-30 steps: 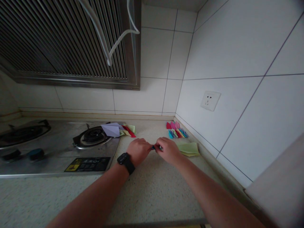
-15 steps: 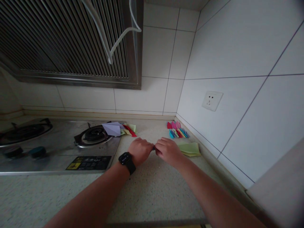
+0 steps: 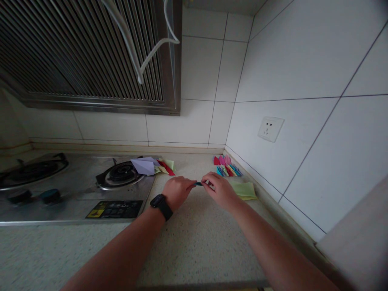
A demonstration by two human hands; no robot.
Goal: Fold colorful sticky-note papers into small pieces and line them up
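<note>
A small dark-blue folded piece of paper [image 3: 198, 184] spans the gap between my two hands above the counter. My left hand [image 3: 178, 190], with a black watch on its wrist, pinches one end. My right hand [image 3: 220, 189] pinches the other end between thumb and fingers. Most of the piece is hidden by the fingers. Just right of my right hand lies light green paper [image 3: 245, 190]. Beyond it, small folded colored paper pieces [image 3: 228, 170] stand in rows near the wall. Left of my left hand are folded purple paper [image 3: 144, 165] and red paper [image 3: 166, 167].
A gas stove [image 3: 75, 190] with two burners fills the left of the counter [image 3: 194, 250]. The purple paper overlaps the right burner's edge. Above hangs a range hood [image 3: 91, 52] with a white cable [image 3: 154, 46]. The tiled wall at right carries a socket [image 3: 271, 128].
My hands have drawn slightly apart, and more of the blue paper piece shows between them. The fingers of my right hand have lifted and loosened into a pinch.
</note>
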